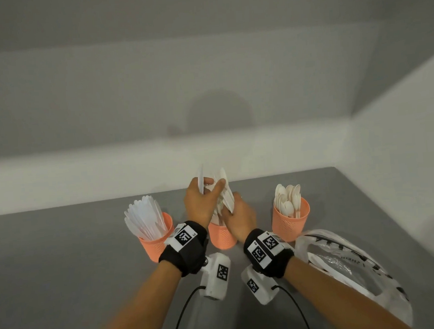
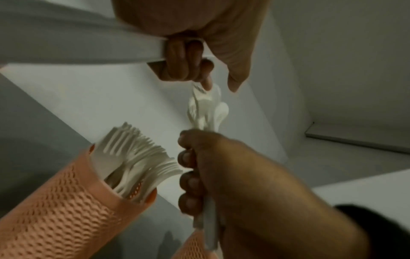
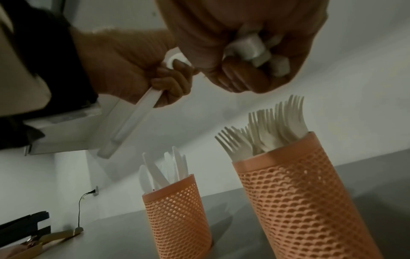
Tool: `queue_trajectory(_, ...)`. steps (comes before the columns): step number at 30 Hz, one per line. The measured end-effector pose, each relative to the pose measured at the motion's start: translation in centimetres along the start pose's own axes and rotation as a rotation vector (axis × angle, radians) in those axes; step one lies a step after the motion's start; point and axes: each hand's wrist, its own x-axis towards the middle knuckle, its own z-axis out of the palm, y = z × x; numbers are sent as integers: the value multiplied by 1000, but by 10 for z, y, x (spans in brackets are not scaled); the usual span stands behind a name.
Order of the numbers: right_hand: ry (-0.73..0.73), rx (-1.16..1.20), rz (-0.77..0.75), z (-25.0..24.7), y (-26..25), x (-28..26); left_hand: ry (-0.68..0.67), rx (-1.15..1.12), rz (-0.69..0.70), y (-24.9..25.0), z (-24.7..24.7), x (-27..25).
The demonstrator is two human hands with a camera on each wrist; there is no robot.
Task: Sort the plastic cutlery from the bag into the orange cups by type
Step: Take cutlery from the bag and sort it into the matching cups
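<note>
Three orange mesh cups stand in a row on the grey table: the left cup (image 1: pixel 154 242) holds knives, the middle cup (image 1: pixel 222 237) forks, the right cup (image 1: pixel 290 222) spoons. Above the middle cup my right hand (image 1: pixel 236 210) grips a bundle of white cutlery (image 1: pixel 227 197) by the handles. My left hand (image 1: pixel 211 189) holds a white knife (image 1: pixel 200 178) in its curled fingers while thumb and forefinger touch the bundle's upper ends. The left wrist view shows the bundle (image 2: pixel 208 112) above the fork cup (image 2: pixel 88 201). In the right wrist view the knife (image 3: pixel 133 121) slants from my left hand.
A clear plastic bag (image 1: pixel 346 265) with dark print lies at the right behind my right wrist, with some white cutlery inside. White walls close the table at the back and right. A wooden hanger (image 3: pixel 51 240) and a cable lie on the table's far left.
</note>
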Motion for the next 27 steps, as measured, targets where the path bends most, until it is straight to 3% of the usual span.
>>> queue_trajectory(3,3,-35,-13,1,-2,-2,12,72,-38,-3,6,0)
queue_trajectory(7,-68,91,30,1,0,-1,4,125,-58,-9,8,3)
queue_trajectory(14,-231,523,99,0,-2,1,10,-122,-205,-15,4,8)
queue_trajectory(20,-287,562,155,1,-4,1,-49,-208,-218,-15,1,15)
queue_trajectory(27,-361,575,309,2,6,4,180,-466,-290,-8,-34,33)
